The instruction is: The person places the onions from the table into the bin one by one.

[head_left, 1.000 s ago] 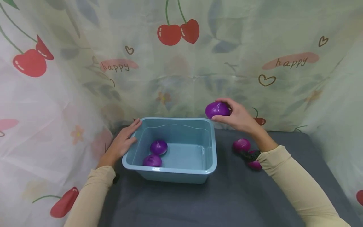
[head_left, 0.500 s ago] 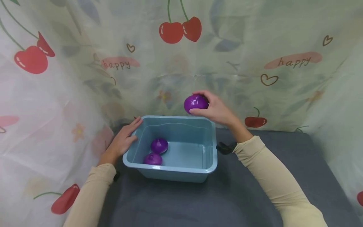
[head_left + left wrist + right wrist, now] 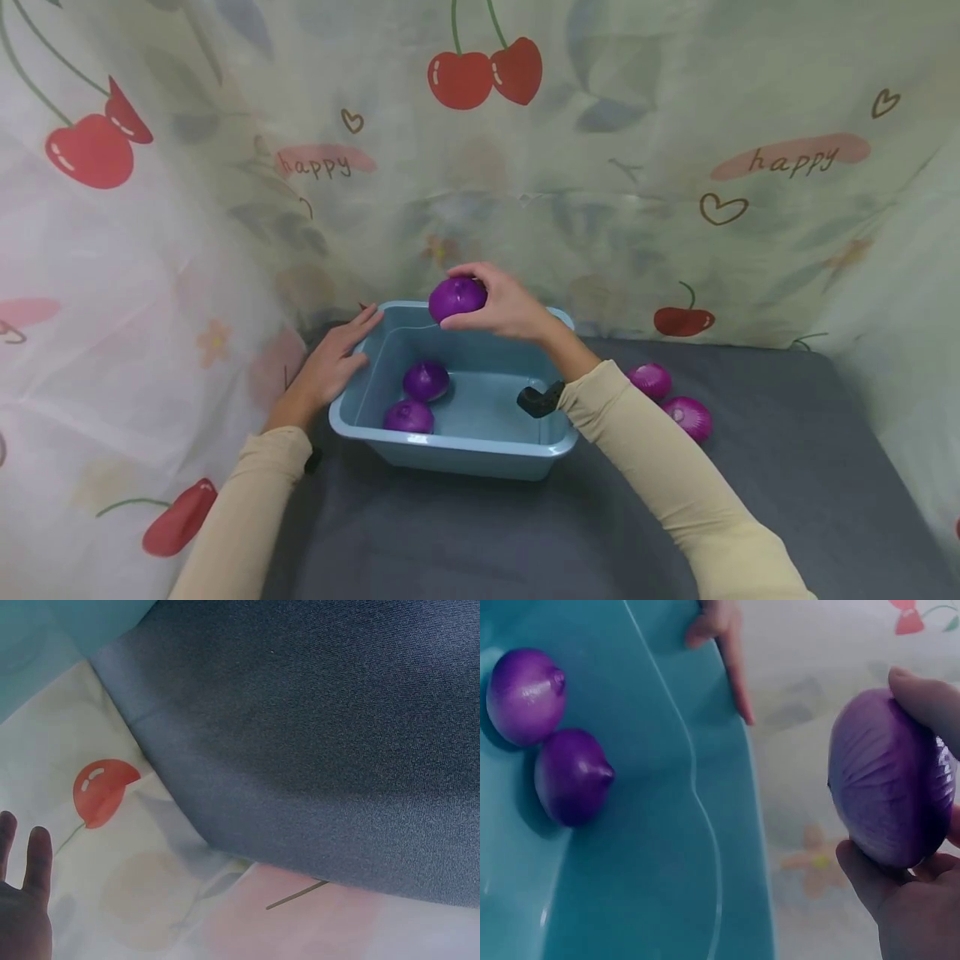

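My right hand [image 3: 510, 307] grips a purple onion [image 3: 457, 300] between thumb and fingers, over the back rim of a blue plastic basin [image 3: 450, 448]. In the right wrist view the held onion [image 3: 885, 780] shows its wrinkled, glossy skin. Two purple onions, one [image 3: 426, 381] behind the other [image 3: 408, 416], lie inside the basin at its left end. My left hand [image 3: 330, 365] rests with straight fingers on the basin's left rim. Only part of the left hand [image 3: 26, 915] appears at the lower left edge of the left wrist view.
Two more purple onions, one [image 3: 650, 380] near the other [image 3: 687, 418], lie on the dark grey cloth [image 3: 795, 467] right of the basin, partly behind the right sleeve. A curtain [image 3: 600, 225] printed with cherries rises behind and at both sides.
My right hand has carried the held onion leftward, from beyond the basin's right back corner to over its back rim. The left hand stays on the left rim.
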Available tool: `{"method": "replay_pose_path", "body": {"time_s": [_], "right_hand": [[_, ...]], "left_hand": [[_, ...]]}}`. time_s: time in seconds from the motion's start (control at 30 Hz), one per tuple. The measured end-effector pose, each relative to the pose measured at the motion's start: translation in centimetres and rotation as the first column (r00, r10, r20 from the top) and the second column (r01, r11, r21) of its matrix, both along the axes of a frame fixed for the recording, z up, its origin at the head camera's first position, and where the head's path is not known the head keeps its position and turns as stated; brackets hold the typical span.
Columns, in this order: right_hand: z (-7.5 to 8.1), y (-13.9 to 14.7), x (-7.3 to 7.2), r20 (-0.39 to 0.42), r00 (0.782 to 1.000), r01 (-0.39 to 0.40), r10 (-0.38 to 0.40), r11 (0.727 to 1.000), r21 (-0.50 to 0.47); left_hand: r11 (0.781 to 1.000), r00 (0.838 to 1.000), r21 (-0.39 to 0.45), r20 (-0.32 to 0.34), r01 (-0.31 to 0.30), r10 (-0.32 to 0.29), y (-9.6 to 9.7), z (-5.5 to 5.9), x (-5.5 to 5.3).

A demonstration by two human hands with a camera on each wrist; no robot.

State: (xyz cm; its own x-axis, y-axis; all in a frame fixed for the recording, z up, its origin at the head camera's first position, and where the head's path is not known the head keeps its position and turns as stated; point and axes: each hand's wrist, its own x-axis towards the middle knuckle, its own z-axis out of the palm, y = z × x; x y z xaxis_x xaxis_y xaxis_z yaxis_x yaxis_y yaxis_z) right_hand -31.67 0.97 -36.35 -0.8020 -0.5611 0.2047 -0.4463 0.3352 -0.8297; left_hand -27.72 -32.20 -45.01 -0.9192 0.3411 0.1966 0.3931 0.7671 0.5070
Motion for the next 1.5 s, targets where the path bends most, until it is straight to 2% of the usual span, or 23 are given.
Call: {"method": "replay_pose_path", "body": {"time_s": [0.1, 0.37, 0.5, 0.7, 0.83, 0.97, 1.2, 1.3, 1.5], "right_hand": [[-0.7, -1.2, 0.0, -0.027, 1.0, 0.0, 0.001, 0.999, 0.034], [-2.3, -3.6, -0.2, 0.003, 0.999, -0.043, 0.043, 0.994, 0.096], [-2.8, -4.5, -0.2, 0.005, 0.997, -0.08, 0.08, 0.985, 0.152], [-3.4, -5.8, -0.2, 0.074, 0.988, -0.142, 0.132, 0.979, 0.145], [-4.2, -5.7, -0.2, 0.146, 0.977, -0.18, 0.157, 0.97, 0.163], [-4.9, -5.4, -0.2, 0.192, 0.971, -0.184, 0.143, 0.958, 0.22], [-6.1, -4.4, -0.5, 0.166, 0.98, -0.166, 0.109, 0.909, 0.382], [-6.4, -4.2, -0.6, 0.166, 0.979, -0.177, 0.116, 0.89, 0.42], [-6.7, -4.0, -0.6, 0.152, 0.981, -0.177, 0.122, 0.884, 0.433]], "left_hand": [[1.0, 1.0, -0.009, 0.001, 0.0, 0.0, -0.1, 0.1, 0.0], [1.0, 1.0, 0.008, -0.018, 0.021, -0.021, 0.1, 0.4, 0.3], [1.0, 1.0, 0.002, 0.002, 0.014, -0.014, 0.3, 0.6, 0.4], [1.0, 1.0, 0.014, -0.009, 0.008, -0.007, -0.2, 0.6, 0.5], [1.0, 1.0, 0.005, 0.014, -0.014, 0.014, -0.1, 0.5, 0.5], [0.999, 0.998, -0.003, 0.047, -0.034, 0.034, 0.0, 0.4, 0.5], [0.999, 0.998, -0.002, 0.037, -0.044, 0.044, 0.1, 0.2, 0.3], [0.999, 0.999, -0.008, 0.035, -0.04, 0.04, 0.1, 0.1, 0.4], [1.0, 0.999, 0.001, 0.024, -0.028, 0.028, 0.1, 0.1, 0.3]]}}
